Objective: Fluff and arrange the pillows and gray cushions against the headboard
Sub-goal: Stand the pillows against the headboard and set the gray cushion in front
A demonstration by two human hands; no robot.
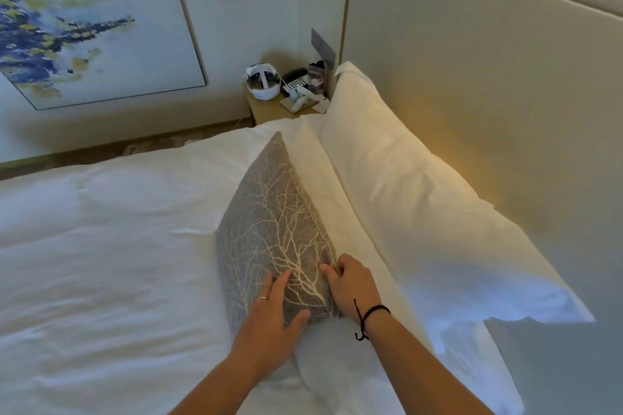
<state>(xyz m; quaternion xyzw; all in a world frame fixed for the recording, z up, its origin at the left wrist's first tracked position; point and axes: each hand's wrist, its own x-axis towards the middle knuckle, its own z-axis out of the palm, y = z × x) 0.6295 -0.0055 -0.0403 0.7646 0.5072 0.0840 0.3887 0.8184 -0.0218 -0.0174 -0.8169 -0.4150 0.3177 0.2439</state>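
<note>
Right now, head view: a gray cushion [273,232] w/ a pale branch pattern stands on edge at frame centre on the white bed [101,246], its long axis running from the near corner at the hands up toward the nightstand [269,109] at upper centre. It leans on a white pillow [414,199] that rests against the headboard [488,77] at right. Left hand [269,313] lies flat on the cushion's near face, fingers straight, thumb hooked under the bottom corner. Right hand [350,283] has fingers curled, pinching the cushion's near edge on the pillow side. Both grips sit at the same near corner, so the cushion's bulk lies away & up-frame from them; right hand is nearer the headboard, so prob. it steers the lean.
</note>
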